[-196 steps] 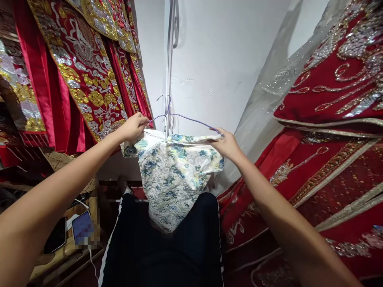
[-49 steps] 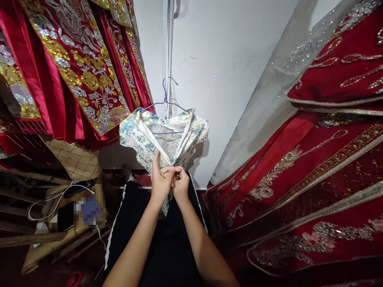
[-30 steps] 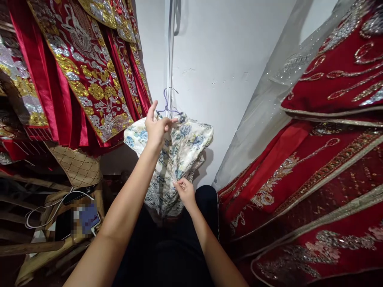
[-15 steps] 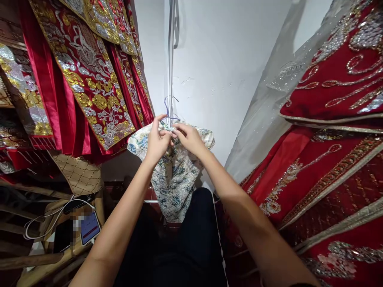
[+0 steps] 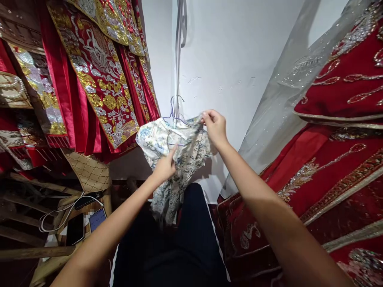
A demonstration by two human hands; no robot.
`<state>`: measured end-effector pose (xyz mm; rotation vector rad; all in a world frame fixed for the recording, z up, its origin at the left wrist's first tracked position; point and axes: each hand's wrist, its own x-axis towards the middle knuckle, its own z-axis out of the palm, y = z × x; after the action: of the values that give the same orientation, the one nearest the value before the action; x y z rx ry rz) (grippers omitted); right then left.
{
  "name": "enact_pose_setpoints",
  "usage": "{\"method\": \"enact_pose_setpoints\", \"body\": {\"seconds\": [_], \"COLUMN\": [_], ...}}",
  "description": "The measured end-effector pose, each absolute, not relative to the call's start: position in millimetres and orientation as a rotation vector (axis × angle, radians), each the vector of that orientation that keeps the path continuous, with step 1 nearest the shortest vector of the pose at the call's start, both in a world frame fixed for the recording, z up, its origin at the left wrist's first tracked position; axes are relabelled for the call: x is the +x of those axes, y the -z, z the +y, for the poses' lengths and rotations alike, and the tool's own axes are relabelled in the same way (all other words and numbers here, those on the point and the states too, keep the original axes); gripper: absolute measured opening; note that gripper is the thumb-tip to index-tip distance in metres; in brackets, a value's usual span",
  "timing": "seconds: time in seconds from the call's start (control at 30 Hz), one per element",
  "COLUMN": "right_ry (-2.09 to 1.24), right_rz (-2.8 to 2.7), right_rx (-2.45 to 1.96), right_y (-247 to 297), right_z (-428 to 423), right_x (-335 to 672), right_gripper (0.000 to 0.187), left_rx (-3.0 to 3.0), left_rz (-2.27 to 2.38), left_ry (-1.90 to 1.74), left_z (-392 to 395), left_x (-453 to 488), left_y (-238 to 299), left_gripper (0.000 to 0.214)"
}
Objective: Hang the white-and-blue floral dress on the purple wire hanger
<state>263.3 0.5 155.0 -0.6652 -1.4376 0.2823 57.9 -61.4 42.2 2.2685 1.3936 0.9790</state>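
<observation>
A white garment with a blue and yellow flower print (image 5: 155,139) hangs on a thin purple wire hanger (image 5: 173,113) in front of a white wall. My right hand (image 5: 214,125) pinches the garment's upper right edge near the collar, fingers closed on the cloth. My left hand (image 5: 164,167) is lower, at the garment's front, with the index finger stretched out onto the fabric and the other fingers curled. The hanger's hook rises beside a vertical metal strip (image 5: 178,59) on the wall.
Red robes with gold and silver embroidery (image 5: 98,75) hang at the left. More red embroidered cloth (image 5: 335,159) and a sheer grey veil (image 5: 284,103) fill the right. Two phones with cables (image 5: 86,225) lie on wooden furniture at lower left. My dark trousers (image 5: 173,247) are below.
Both hands were together at the collar half a second ago. Now my right hand has drawn the right edge outward and my left hand has dropped to the garment's front.
</observation>
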Motion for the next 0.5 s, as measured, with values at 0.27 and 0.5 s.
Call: {"method": "enact_pose_setpoints", "body": {"seconds": [0.27,0.5], "right_ry": [-1.140,-1.231], "right_rz": [-0.917,-0.623], "right_rx": [-0.529,-0.632], "right_y": [-110.6,-50.9], "right_z": [-13.8,-23.1], "right_x": [344.5,334.9], "right_gripper": [0.012,0.010], "left_rx": [2.403,2.039], "left_rz": [1.432,1.840], "left_ry": [-1.297,-1.616], "left_z": [-54.6,35.3], "left_x": [47.2,46.7], "left_y": [-35.1,-91.6], "left_gripper": [0.067,0.091]}}
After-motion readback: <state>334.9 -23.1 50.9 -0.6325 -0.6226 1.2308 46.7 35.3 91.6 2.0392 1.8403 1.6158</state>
